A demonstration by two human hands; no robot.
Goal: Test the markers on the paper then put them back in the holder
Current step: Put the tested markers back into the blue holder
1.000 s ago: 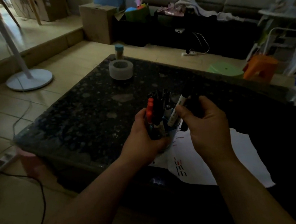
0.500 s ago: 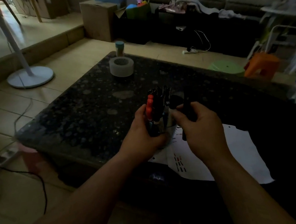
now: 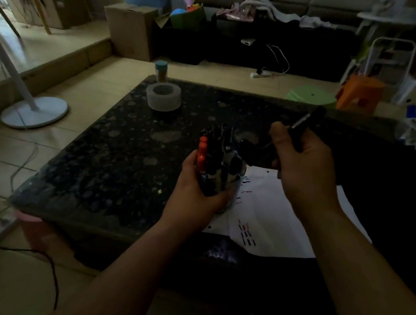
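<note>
Right hand (image 3: 306, 170), black marker (image 3: 306, 121) in grip, now away from marker-filled holder (image 3: 235, 184) clasped by left hand (image 3: 195, 189)

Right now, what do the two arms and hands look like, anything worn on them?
Both the left hand and the right hand are bare: no gloves, rings or watch show. The left forearm and right forearm are uncovered too, no sleeve in view. Dim light could hide small details.
</note>
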